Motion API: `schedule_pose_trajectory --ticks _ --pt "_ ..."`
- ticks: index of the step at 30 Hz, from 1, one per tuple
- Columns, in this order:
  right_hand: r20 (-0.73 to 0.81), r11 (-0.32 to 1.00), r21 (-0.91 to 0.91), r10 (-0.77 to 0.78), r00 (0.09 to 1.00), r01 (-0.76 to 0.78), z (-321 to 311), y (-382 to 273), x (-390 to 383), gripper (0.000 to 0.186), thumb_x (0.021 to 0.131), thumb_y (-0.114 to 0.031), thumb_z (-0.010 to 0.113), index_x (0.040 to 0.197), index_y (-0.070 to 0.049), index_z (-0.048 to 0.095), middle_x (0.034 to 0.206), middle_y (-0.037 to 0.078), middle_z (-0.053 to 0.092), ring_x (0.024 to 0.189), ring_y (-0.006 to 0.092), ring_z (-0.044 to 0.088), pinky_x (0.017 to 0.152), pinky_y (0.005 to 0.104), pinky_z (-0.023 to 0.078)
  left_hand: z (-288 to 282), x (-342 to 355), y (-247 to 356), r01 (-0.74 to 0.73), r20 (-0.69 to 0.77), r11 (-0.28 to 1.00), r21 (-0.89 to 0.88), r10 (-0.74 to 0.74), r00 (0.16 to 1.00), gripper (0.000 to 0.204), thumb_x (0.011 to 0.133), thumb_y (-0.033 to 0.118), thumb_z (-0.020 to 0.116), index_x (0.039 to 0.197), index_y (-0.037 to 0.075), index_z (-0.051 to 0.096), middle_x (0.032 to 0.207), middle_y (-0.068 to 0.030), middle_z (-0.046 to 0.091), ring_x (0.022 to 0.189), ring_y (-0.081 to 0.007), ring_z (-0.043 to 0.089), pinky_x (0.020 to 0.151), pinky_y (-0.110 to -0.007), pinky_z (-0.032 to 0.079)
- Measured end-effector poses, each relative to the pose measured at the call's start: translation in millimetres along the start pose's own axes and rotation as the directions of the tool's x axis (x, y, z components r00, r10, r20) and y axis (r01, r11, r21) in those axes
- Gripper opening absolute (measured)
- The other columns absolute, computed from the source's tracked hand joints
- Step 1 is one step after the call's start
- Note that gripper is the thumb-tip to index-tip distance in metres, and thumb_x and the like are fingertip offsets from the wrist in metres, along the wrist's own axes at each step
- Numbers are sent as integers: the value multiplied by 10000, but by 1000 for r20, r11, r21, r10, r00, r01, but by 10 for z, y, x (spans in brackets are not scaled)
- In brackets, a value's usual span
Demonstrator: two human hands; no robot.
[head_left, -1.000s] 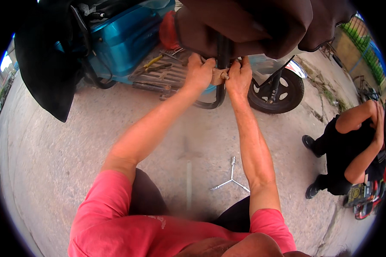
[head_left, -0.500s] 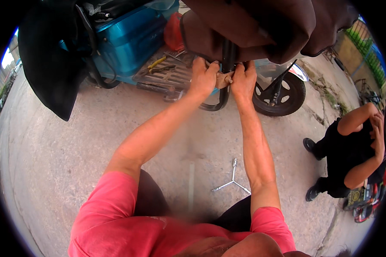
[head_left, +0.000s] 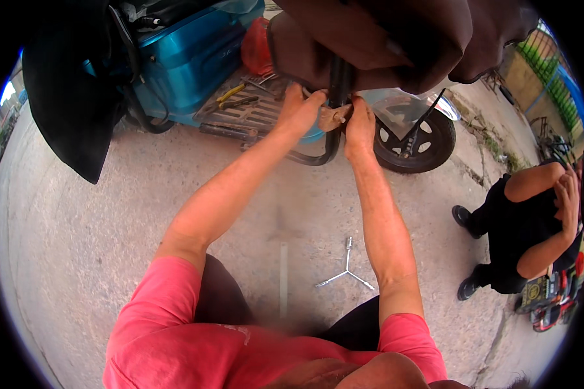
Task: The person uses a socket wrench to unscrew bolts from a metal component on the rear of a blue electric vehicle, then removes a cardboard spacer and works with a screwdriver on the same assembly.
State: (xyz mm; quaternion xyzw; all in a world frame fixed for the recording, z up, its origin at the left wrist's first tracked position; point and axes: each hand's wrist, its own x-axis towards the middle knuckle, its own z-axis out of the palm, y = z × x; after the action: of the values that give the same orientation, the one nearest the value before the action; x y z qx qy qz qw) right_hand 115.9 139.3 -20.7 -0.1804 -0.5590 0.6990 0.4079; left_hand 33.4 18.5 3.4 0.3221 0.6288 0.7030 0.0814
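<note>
Both my hands work at a rusty metal bracket (head_left: 333, 118) beside a black upright tube (head_left: 340, 81) on a blue electric scooter (head_left: 185, 71). My left hand (head_left: 301, 111) is closed at the bracket's left side, its thumb reaching toward the tube. Close against the right side is my right hand (head_left: 361, 126), fingers bent in behind the bracket. The fingertips of both hands are partly hidden. Pliers with yellow handles (head_left: 230, 93) lie on the slotted footboard (head_left: 240, 117), left of my left hand, among other tools.
A three-armed socket wrench (head_left: 347, 271) lies on the concrete ground (head_left: 143, 214). Dark brown covers (head_left: 376, 39) hang over the scooter's front, above its front wheel (head_left: 428, 146). At right stands a person in black (head_left: 525, 227), arms raised, near a red-and-black machine (head_left: 551, 298).
The bracket has turned, and the bolt end that stuck out toward me shows less. My right hand has slid slightly down. The whole view has shifted a little.
</note>
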Motion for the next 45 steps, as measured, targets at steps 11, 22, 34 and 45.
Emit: schedule_pose_trajectory --ticks 11,22,34,45 --pt "-99 997 -1 -77 992 77 92 21 -9 356 982 -247 520 1067 52 696 911 78 673 841 159 580 778 318 471 53 77 -271 -53 -12 996 -76 52 999 491 906 215 607 1310 -38 491 1194 -180 585 1102 -252 579 987 -369 449" --pt "-134 996 -34 -86 987 82 281 -244 38 293 962 -237 495 867 11 620 721 85 611 672 152 553 629 338 451 25 47 -500 -115 -37 986 125 120 992 454 956 310 556 1267 -11 473 1113 -136 557 1035 -205 557 934 -354 454" --pt "-195 985 -99 -161 967 144 249 -133 105 362 937 -299 511 916 23 674 814 136 667 766 240 594 756 381 480 260 149 -508 -246 -276 969 -24 230 933 297 987 250 487 1086 1 616 1028 -108 621 871 -190 612 699 -336 527" --pt "-229 993 57 -88 970 104 301 -120 91 337 944 -274 528 928 24 684 850 102 670 799 210 578 764 351 471 174 227 -418 -204 -205 968 -148 172 964 330 1002 290 494 1180 41 616 1128 -100 617 951 -205 610 610 -302 525"
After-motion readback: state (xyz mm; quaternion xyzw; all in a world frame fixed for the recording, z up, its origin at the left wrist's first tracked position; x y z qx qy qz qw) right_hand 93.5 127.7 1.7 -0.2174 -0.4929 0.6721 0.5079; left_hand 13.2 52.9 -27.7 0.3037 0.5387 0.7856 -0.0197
